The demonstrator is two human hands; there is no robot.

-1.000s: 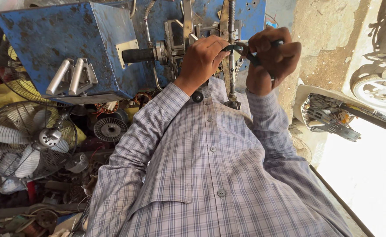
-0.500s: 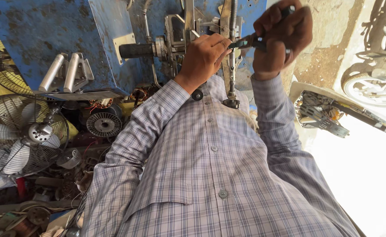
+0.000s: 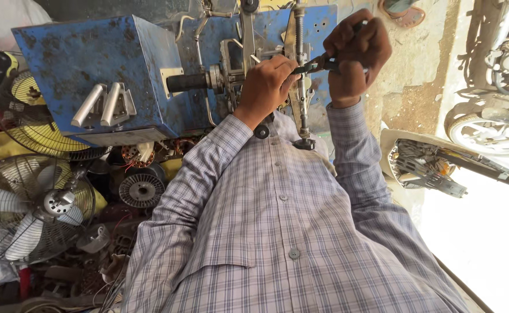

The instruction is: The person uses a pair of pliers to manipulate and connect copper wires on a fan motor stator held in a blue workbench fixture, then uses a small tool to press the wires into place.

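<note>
My left hand (image 3: 264,86) rests closed on the metal mechanism at the front of a worn blue machine (image 3: 92,58), just right of its black cylindrical handle (image 3: 188,82). My right hand (image 3: 354,52) is higher and to the right, gripping dark-handled pliers (image 3: 315,64). The pliers' jaws point left and meet the upright metal frame with a threaded rod (image 3: 299,35), close to my left fingers. What the left fingers pinch is hidden. My checked shirt fills the lower frame.
A pedestal fan with a wire guard (image 3: 28,208) lies at lower left and a yellow-grilled fan (image 3: 34,122) above it. A wound motor stator (image 3: 141,190) and scrap parts sit under the machine. A motorcycle (image 3: 497,116) stands at right on the concrete floor.
My right hand has lifted the pliers higher against the frame. The left hand has stayed on the mechanism. The view has shifted, showing more of the blue machine's top.
</note>
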